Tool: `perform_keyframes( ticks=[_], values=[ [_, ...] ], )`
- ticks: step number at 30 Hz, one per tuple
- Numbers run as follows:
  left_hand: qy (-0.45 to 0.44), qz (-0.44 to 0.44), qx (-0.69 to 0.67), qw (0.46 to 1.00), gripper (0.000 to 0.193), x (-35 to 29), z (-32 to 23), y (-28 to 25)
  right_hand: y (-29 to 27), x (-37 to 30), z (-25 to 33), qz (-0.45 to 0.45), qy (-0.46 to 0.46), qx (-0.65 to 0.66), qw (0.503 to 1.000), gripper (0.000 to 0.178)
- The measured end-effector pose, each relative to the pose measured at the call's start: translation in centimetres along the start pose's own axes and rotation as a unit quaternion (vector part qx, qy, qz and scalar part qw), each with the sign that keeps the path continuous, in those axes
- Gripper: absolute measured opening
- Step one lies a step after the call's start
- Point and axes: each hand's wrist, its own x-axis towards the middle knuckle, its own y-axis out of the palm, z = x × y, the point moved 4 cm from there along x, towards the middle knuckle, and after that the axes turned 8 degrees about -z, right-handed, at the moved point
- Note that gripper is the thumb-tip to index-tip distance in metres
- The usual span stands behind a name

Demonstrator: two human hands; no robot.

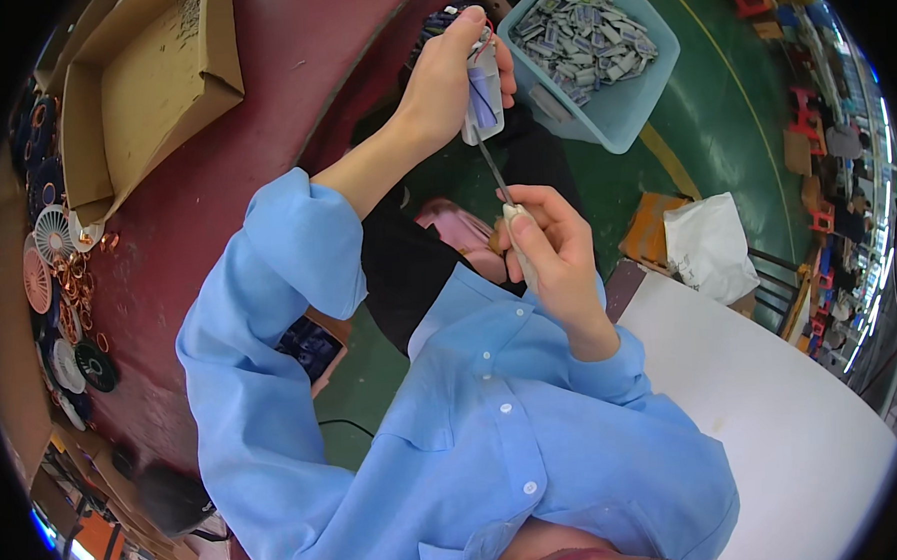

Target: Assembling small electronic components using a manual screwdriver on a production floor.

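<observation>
My left hand is closed around a small white plastic housing, with the thumb near its top end. Inside the housing lies a purple cylindrical battery, and thin red and black wires show by my fingertips. In my right hand is a screwdriver with a pale handle and a long, thin metal shaft. The shaft points up and away from me, and its tip reaches the near end of the housing. My left fingers partly hide the housing's left side.
A blue plastic bin full of small white-and-grey pieces stands beyond the housing, to the right. On the dark red table at left are an open cardboard box and several round fan grilles. A white bag sits right.
</observation>
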Motion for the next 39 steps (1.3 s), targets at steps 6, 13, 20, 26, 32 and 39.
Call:
perform_keyframes(
  ticks=[6,13,20,26,32,39],
  values=[
    [0.028,0.01,0.018,0.999,0.054,-0.2,0.0,-0.2,0.2,0.5,-0.1,-0.013,0.002,0.008,1.0,0.025],
    [0.023,-0.007,-0.001,1.0,0.054,-1.1,1.3,0.6,2.4,1.3,-1.7,-0.099,-0.061,0.02,0.993,0.023],
    [0.003,-0.038,0.003,0.999,0.061,-1.0,1.3,0.4,2.3,2.2,-0.1,-0.083,-0.085,-0.013,0.993,0.023],
    [-0.024,-0.05,0.029,0.998,0.056,-0.1,1.4,-0.3,0.8,3.8,1.9,-0.069,-0.136,-0.152,0.977,0.022],
    [-0.071,-0.028,0.092,0.993,0.066,-0.7,2.3,-0.1,-0.7,4.7,8.2,0.059,-0.125,-0.403,0.905,0.024],
    [-0.108,-0.045,0.099,0.988,0.054,-0.8,1.8,0.1,-0.1,5.3,10.5,0.072,-0.115,-0.499,0.856,0.024]
  ],
)
